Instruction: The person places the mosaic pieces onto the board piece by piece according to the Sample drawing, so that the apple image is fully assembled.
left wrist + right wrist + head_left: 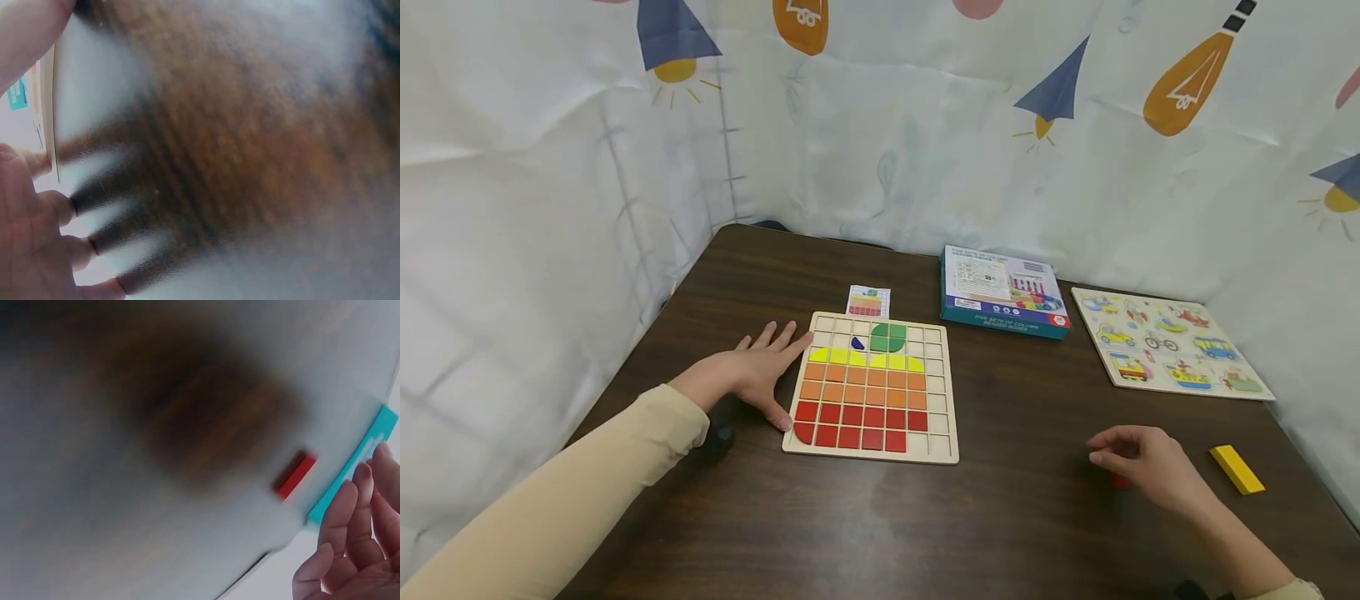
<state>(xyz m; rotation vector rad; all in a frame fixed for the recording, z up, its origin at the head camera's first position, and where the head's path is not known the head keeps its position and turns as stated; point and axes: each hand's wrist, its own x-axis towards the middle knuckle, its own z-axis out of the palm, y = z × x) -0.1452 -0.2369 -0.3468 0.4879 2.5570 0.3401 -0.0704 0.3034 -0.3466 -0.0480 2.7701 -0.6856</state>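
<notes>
A wooden grid board (pixel 940 392) lies mid-table, holding rows of red, orange and yellow tiles, a green piece and a small blue one. My left hand (pixel 765 372) rests flat on the table, fingers spread, its thumb against the board's left edge (pixel 51 112). In the left wrist view my left hand (pixel 37 231) fills the lower left corner. My right hand (pixel 1131 458) hovers with loosely curled fingers (pixel 350 531) over a small red tile (pixel 1122 482) on the table and holds nothing. That red tile (pixel 294 475) lies apart from the fingertips.
A yellow block (pixel 1236 468) lies right of my right hand. A small pattern card (pixel 868 302) sits behind the board. A blue box (pixel 1003 292) and a vehicle puzzle board (pixel 1168 342) lie at the back right. Printed cloth walls surround the table.
</notes>
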